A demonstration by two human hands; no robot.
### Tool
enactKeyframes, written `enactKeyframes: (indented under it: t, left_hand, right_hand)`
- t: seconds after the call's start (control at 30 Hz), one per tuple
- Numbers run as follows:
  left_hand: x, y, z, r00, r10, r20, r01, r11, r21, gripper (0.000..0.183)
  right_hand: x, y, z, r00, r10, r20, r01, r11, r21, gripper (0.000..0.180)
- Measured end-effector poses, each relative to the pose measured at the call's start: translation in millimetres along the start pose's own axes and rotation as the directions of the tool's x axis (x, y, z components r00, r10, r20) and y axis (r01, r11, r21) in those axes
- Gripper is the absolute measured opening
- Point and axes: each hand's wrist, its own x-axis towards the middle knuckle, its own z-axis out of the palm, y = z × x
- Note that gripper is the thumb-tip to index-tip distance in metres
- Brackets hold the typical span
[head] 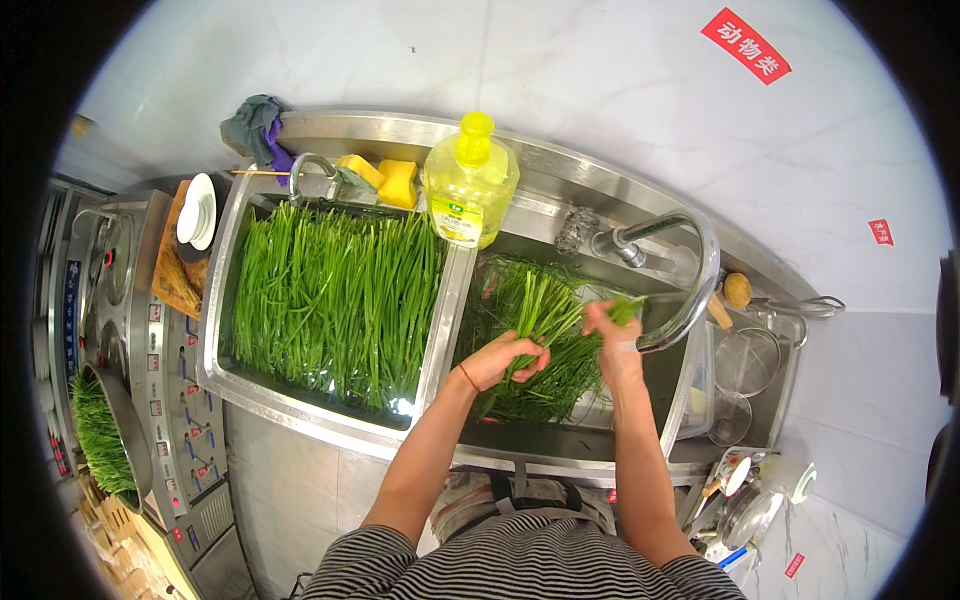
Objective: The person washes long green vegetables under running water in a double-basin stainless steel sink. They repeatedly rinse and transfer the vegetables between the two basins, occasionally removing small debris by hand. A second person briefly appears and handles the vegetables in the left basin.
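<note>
Over the middle sink basin (555, 442), my left hand (510, 358) is closed around a bunch of green garlic chives (546, 304). My right hand (616, 330) is just right of that bunch, with a small clump of green leaves (626, 309) at its fingers; it is slightly blurred. Below both hands, more chives (555, 394) lie loose in the water of this basin. The left basin (319, 409) holds many long chives (337, 300) laid side by side in water.
A bottle of yellow liquid (471, 184) stands on the divider's back end, beside yellow sponges (397, 184). A curved faucet (709, 255) arches close to my right hand. Wire strainers (748, 362) lie in the right basin. A stove (124, 255) is at the left.
</note>
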Motion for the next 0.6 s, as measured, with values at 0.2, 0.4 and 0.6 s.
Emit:
enactKeyframes:
  t: [0.2, 0.4, 0.6]
  left_hand:
    - [-9, 3, -5, 0.999, -0.049, 0.001, 0.049, 0.998, -0.034, 0.023]
    - [2, -1, 5, 0.995, -0.083, 0.051, 0.080, 0.996, 0.049, 0.028]
    - [0, 1, 0, 0.986, -0.164, -0.008, 0.164, 0.986, -0.016, 0.033]
  right_hand:
    - [-3, -5, -16, 0.989, 0.150, 0.015, -0.148, 0.985, -0.088, 0.038]
    - [-19, 7, 3, 0.970, 0.185, 0.158, -0.158, 0.973, -0.170, 0.023]
    - [-16, 11, 2, 0.986, 0.168, -0.021, -0.167, 0.985, 0.036, 0.018]
